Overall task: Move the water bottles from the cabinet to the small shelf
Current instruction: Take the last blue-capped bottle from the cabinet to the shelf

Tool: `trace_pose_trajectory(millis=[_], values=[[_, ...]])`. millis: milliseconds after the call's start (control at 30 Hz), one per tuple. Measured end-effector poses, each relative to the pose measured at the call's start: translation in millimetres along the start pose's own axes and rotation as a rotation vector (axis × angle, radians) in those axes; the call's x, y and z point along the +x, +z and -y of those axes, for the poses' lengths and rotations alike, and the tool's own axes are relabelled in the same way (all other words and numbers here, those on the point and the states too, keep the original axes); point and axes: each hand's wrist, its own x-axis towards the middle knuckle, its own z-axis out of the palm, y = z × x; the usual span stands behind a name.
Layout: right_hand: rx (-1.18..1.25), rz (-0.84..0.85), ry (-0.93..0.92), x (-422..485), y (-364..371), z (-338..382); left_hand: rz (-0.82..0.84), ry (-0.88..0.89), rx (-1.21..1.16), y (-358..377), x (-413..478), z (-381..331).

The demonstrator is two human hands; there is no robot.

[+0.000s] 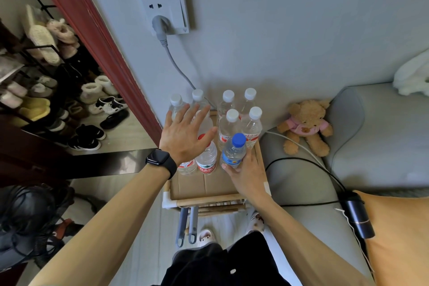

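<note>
We are looking down at the small shelf (209, 201) in the middle of the frame, and we are judging the task to be well along. At least eight clear bottles are standing upright on its cardboard top. Six white-capped bottles (232, 123) are crowding the upper part, toward the wall, and two red-labelled bottles (206, 162) are standing just below them on the left.

Our right hand (246, 174) is curling round the lower body of a blue-capped bottle (233, 152), holding it upright just beside the white-capped ones near the shelf's right edge. The fingers are hiding its base, so we cannot tell whether it is touching the cardboard. Our left hand (183, 137) is hovering spread and flat over the left-hand bottles, fingers straight and holding nothing; we cannot tell whether it is touching them.

A strip of bare cardboard is showing along the lower part of the shelf, so we are judging there is room for more. The cabinet is not showing anywhere in the frame, so we are unable to say how many bottles are waiting there.
</note>
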Motion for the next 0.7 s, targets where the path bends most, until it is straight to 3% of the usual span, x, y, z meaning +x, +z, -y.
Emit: trace_pose_trajectory(millis=[433, 700], values=[[0.009, 0.053, 0.045, 3.4, 5.1, -4.1, 0.005, 0.000, 0.001, 0.5, -0.4, -1.0], [0.011, 0.109, -0.041, 7.8, -15.5, 0.5, -0.003, 0.028, 0.043, 2.8, -1.3, -1.3]])
